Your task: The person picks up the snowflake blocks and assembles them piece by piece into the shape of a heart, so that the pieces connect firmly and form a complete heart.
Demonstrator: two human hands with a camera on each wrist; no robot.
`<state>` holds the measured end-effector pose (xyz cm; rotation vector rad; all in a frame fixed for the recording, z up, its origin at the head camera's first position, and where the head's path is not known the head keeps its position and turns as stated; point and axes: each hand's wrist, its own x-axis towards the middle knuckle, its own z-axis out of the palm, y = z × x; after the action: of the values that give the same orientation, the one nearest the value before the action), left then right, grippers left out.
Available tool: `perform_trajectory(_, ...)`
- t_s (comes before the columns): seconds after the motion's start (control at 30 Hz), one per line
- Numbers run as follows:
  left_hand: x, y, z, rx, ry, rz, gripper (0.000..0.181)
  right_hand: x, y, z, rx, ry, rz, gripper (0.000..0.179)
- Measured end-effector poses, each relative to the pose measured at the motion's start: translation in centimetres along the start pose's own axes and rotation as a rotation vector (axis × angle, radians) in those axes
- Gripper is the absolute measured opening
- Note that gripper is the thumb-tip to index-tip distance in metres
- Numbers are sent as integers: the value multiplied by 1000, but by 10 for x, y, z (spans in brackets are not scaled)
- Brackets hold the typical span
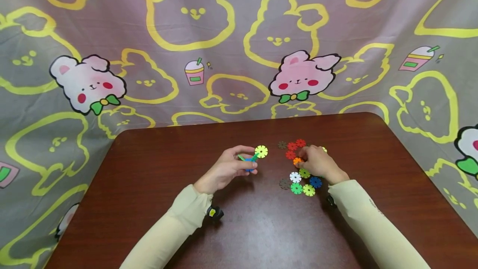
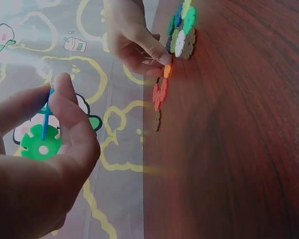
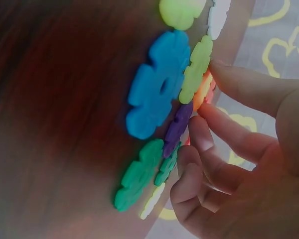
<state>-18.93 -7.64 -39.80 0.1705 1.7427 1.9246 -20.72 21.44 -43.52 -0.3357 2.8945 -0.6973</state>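
A: Left wrist view: what is to be noted?
B: My left hand [image 2: 50,179], thumb and finger clamped on a blue disc [image 2: 46,119], seen edge-on. A green disc [image 2: 34,143] is joined to it. Beyond, at the bench [image 2: 229,149], the thumb of my right hand [image 2: 134,42] touches an orange disc [image 2: 168,71], near red discs [image 2: 161,93].

A: Right wrist view?
B: The orange disc, partly hidden, between my right thumb and index finger, which pinch it at its edges. About it: a lime disc [image 3: 195,72], a purple disc [image 3: 178,130] and, closer to the camera, a loose blue disc [image 3: 144,99].

A: And the head view?
B: My hands, well apart: the left raised over the bench, the right down among the loose discs. A yellow disc [image 1: 262,152] sits at the outer end of the joined piece in my left hand. Nearer me than the orange disc lies a white disc [image 1: 295,177]. Behind the bench hangs a patterned cloth [image 1: 231,63]; my sleeves [image 1: 190,211] are pale.
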Motion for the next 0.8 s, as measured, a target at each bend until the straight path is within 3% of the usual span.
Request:
perform_trajectory(0.3, 1, 0, 0, 42, 27, 15, 51, 3, -1, 1, 4, -35, 54, 33)
perform_trajectory(0.53, 2, -2, 0, 91, 55, 36, 50, 2, -1, 2, 23, -10, 59, 31)
perform_trajectory(0.8, 2, -2, 3, 104, 70, 59, 51, -3, -4, 2, 122, 36, -11, 17)
